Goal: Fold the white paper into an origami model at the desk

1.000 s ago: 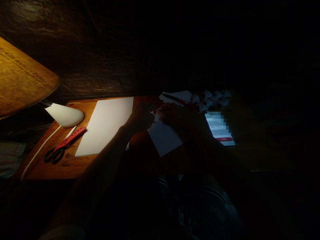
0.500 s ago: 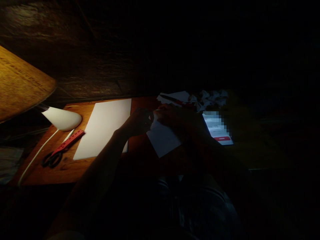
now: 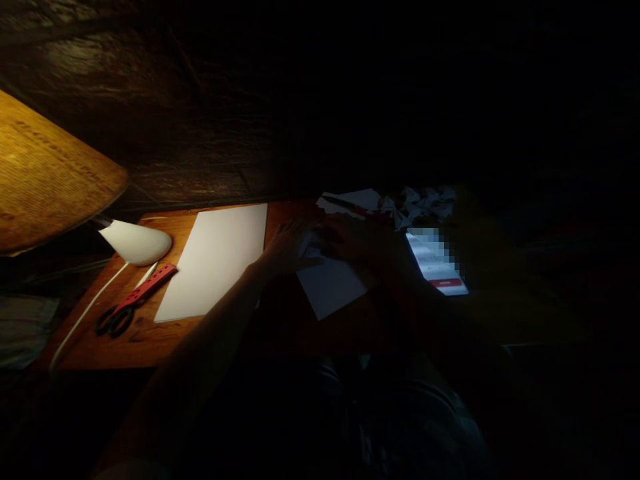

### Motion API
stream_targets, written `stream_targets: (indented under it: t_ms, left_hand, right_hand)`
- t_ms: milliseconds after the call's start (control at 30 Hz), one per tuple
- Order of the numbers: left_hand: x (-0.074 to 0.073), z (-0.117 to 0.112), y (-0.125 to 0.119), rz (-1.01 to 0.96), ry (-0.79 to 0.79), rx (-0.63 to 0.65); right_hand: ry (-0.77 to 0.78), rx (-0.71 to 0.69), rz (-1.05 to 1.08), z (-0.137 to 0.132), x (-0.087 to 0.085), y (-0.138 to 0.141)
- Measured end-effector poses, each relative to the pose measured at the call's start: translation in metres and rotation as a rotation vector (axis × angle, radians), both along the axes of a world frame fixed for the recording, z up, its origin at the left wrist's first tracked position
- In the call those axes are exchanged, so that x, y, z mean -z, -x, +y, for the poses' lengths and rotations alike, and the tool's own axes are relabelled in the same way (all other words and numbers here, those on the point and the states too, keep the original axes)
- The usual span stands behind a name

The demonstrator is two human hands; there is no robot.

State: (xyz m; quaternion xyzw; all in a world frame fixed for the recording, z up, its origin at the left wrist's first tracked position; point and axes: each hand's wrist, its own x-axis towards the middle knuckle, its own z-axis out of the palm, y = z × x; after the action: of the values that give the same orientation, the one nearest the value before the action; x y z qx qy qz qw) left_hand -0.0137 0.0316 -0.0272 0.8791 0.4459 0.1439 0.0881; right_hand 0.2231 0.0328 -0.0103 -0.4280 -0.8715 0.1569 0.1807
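Note:
A white sheet of paper (image 3: 334,287) lies at an angle on the wooden table, its far end folded or raised under my hands. My left hand (image 3: 290,243) is open, fingers stretched out and the thumb reaching across the paper's far left part. On the far right part of the same sheet rests my right hand (image 3: 347,237); its fingers are too dark to make out clearly. A small pale folded portion (image 3: 313,243) shows between the two hands.
Left of my hands lies a white paper stack (image 3: 220,260), with black-handled scissors (image 3: 117,320), a red perforated strip (image 3: 147,289) and a lamp (image 3: 137,241) beyond. A lit phone (image 3: 437,263) is at right. Behind are paper pieces (image 3: 367,199), a dark pen-like tool (image 3: 343,203) and crumpled or folded papers (image 3: 420,205).
My left hand has gone from bent fingers at the paper's far edge to fingers stretched out over it. My right hand has come slightly lower over the sheet. The view has shifted a little.

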Motion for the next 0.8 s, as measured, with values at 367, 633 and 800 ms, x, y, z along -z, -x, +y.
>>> stream_targets:
  t_ms: [367, 633, 800]
  left_hand:
    - [0.005, 0.008, 0.001, -0.317, 0.053, -0.056]
    - [0.005, 0.010, -0.001, -0.610, 0.069, -0.292]
    - [0.008, 0.016, -0.002, -0.941, 0.136, -0.384]
  right_hand:
    - [0.007, 0.139, 0.142, -0.002, -0.005, -0.003]
    - [0.063, 0.194, 0.565, 0.012, 0.016, 0.005]
    - [0.078, 0.178, 0.584, 0.008, 0.011, 0.008]
